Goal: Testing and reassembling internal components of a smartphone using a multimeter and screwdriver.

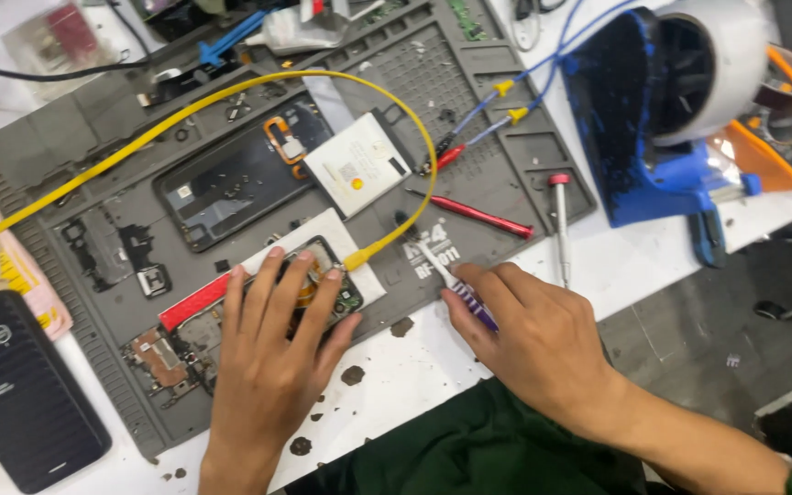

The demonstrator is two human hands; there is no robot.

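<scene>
The person's left hand (pixel 272 353) lies flat, fingers spread, on an opened black phone body (pixel 309 289) — back cover (pixel 231 188) and white battery (pixel 357 163) already removed, lying farther off. The right hand (pixel 533 335) pinches a purple-handled tool (pixel 456 284) just right of it — parts remain loose on the grey repair mat (pixel 497 137).

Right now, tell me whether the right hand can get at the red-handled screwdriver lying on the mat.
Probably yes. The right hand holds a purple-handled tool at the mat's near edge, and the red-handled screwdriver lies just beyond its fingertips with bare mat between. Only the yellow cable curves nearby, not across the path.
</scene>
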